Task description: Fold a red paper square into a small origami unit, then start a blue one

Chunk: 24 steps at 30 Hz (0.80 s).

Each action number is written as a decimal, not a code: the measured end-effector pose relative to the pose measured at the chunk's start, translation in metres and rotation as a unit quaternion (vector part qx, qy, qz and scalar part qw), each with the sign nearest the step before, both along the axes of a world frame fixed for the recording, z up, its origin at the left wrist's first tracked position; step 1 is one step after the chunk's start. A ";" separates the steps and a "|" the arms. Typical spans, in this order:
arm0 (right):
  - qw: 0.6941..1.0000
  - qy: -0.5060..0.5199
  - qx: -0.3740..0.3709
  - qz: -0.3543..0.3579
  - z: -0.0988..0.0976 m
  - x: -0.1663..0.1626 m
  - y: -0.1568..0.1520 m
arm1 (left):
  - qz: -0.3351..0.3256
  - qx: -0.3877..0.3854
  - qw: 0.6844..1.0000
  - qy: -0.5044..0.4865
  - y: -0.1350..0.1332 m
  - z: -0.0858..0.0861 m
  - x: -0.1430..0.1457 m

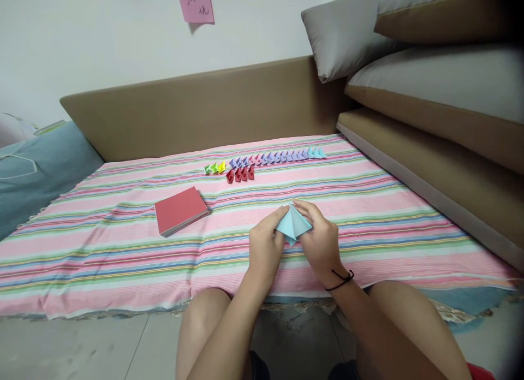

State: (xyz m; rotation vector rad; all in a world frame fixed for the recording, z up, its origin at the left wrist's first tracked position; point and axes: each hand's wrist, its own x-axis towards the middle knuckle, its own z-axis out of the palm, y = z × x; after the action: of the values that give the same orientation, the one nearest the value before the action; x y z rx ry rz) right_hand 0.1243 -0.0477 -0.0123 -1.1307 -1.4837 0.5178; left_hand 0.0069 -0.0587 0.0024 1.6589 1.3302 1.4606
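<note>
A light-blue sheet of origami paper (293, 225), partly folded with creases fanning out from its top, is held between both hands over the near part of the striped cloth. My left hand (267, 239) pinches its left side, thumb and fingers pressed together. On the right side, my right hand (320, 235) grips the paper the same way; a black cord circles that wrist. Farther back stands a row of small folded paper pieces (270, 159) in green, yellow, purple, pink and light blue. In front of them sit several dark-red folded pieces (244, 174).
A red-topped stack of paper (182, 209) lies left of my hands on the striped cloth (123, 249). Behind is a brown sofa back (204, 110). Grey-and-brown cushions (442, 85) are piled at the right, and a blue cushion (41, 167) is at the far left.
</note>
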 end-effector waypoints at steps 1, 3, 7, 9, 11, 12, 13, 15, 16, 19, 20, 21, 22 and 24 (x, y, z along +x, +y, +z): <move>0.999 0.047 -0.017 0.021 0.001 0.002 0.001 | -0.008 0.003 1.000 -0.009 0.000 0.001 -0.001; 0.988 0.137 -0.044 0.062 0.002 0.007 0.002 | -0.036 0.010 0.999 -0.021 0.001 0.005 -0.004; 0.963 0.231 -0.056 0.126 0.007 0.013 0.004 | -0.105 -0.019 0.991 -0.074 0.004 0.014 -0.011; 0.961 0.235 -0.047 0.139 0.011 0.015 0.004 | -0.123 -0.052 0.984 -0.118 0.005 0.017 -0.014; 0.964 0.228 -0.028 0.132 0.014 0.015 0.002 | -0.124 -0.079 0.977 -0.156 0.005 0.018 -0.014; 0.969 0.218 -0.013 0.118 0.015 0.015 0.000 | -0.124 -0.087 0.974 -0.168 0.004 0.018 -0.013; 0.975 0.201 0.006 0.097 0.015 0.015 -0.001 | -0.126 -0.091 0.972 -0.176 0.003 0.019 -0.013; 0.987 0.147 0.050 0.044 0.013 0.015 -0.004 | -0.144 -0.097 0.967 -0.188 0.001 0.019 -0.011; 0.991 0.111 0.075 0.017 0.012 0.015 -0.005 | -0.156 -0.098 0.963 -0.199 0.001 0.019 -0.011; 0.988 0.001 0.150 -0.017 0.009 0.017 -0.007 | -0.159 -0.104 0.953 -0.236 0.000 0.019 -0.011; 0.985 -0.030 0.172 -0.009 0.008 0.018 -0.007 | -0.143 -0.103 0.954 -0.243 0.001 0.019 -0.011; 0.980 -0.057 0.190 0.006 0.007 0.018 -0.008 | -0.121 -0.101 0.956 -0.246 0.001 0.019 -0.011; 0.975 -0.079 0.204 0.025 0.007 0.018 -0.008 | -0.098 -0.099 0.959 -0.246 0.002 0.019 -0.012; 0.968 -0.108 0.221 0.059 0.006 0.018 -0.009 | -0.069 -0.102 0.960 -0.250 0.004 0.019 -0.012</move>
State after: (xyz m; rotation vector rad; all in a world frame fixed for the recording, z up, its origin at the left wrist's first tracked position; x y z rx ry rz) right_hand 0.1420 -0.0569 -0.0065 -0.7664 -1.7551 0.1300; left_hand -0.0054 -0.0549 0.0209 1.1259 1.0184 1.4735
